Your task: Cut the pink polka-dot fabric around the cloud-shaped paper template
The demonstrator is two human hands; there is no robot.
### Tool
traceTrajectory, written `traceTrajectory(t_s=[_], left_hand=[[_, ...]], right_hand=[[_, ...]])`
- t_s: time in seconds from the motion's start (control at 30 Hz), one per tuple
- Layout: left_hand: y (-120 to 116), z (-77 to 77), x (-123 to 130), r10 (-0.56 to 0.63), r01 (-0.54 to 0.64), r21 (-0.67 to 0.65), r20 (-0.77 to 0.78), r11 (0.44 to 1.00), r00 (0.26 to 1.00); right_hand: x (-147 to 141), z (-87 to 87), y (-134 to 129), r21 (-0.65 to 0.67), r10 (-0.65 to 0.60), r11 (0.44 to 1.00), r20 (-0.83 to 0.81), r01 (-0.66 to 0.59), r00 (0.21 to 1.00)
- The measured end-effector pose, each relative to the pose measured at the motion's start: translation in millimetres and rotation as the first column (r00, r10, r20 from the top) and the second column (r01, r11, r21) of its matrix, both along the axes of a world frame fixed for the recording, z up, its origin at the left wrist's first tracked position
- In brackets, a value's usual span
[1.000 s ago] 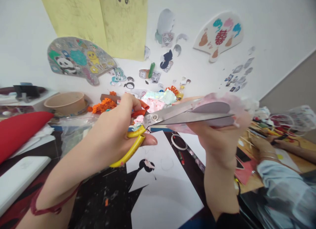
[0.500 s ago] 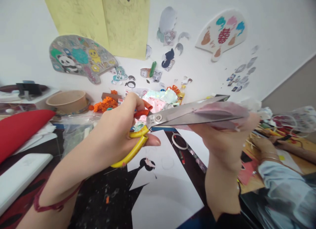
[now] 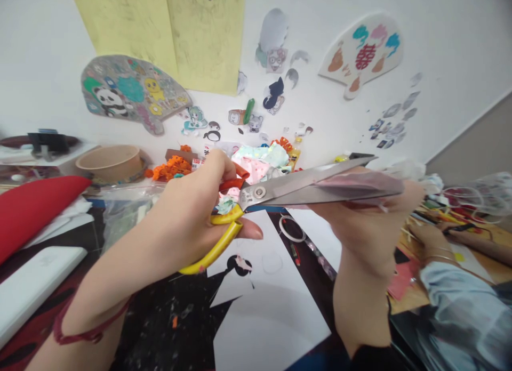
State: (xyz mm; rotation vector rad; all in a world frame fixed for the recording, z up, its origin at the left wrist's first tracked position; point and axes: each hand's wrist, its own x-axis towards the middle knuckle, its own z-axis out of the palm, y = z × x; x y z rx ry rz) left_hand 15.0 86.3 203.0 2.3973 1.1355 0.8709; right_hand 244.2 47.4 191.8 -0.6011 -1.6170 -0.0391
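Observation:
My left hand (image 3: 200, 206) is wrapped round the red and yellow handles of a pair of scissors (image 3: 276, 190), thumb through the yellow loop. The long metal blades stand apart and point right. Between them lies a thin, pale pinkish sheet (image 3: 352, 183), partly see-through, and my right hand (image 3: 356, 222) grips it from below and behind. The right fingertips are mostly hidden by the blades and the sheet. Under the hands, a white paper sheet (image 3: 272, 317) with a black and pink cut-out figure (image 3: 240, 264) lies on the dark table.
A tape roll (image 3: 292, 228) lies beyond the paper. At left are a white box-like object (image 3: 40, 285), a red item (image 3: 36, 216) and a round tan container (image 3: 110, 164). Another person's hand (image 3: 430, 240) works at right. Decorated fans (image 3: 132, 94) hang on the wall.
The scissors and both hands have shifted very slightly right in view, along with the whole scene. The blades are still apart around the pinkish sheet.

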Motion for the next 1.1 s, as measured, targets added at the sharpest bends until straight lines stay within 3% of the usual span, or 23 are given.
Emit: traceTrajectory(t_s=[0.17,0.5,0.67,0.83,0.93,1.1], left_hand=[[9,-7.9,-5,-0.005,0.003,0.140,0.019,0.990,1.000],[13,-11.8,-8,-0.033,0.023,0.199,0.047,0.980,0.998],[13,-12.7,-7,-0.041,0.032,0.180,0.045,0.983,0.998],[11,-9.8,-5,-0.038,0.025,0.169,0.070,0.985,0.997],[14,-9.2,-10,-0.065,0.045,0.188,0.099,0.981,0.993],[32,-7.4,-23,-0.176,0.169,0.053,0.154,0.984,0.972]], right_hand=[[0,-1.3,2,-0.006,-0.075,0.997,-0.010,0.075,0.997],[-1,1.8,0,-0.016,-0.134,0.991,0.001,0.134,0.991],[-1,0.6,-3,0.013,-0.063,0.998,0.000,0.063,0.998],[0,2.9,-6,-0.010,-0.093,0.996,0.026,0.093,0.995],[-3,4.9,-7,-0.009,-0.087,0.996,-0.040,0.087,0.995],[-5,5.2,-5,-0.187,-0.055,0.982,-0.196,0.018,0.979]])
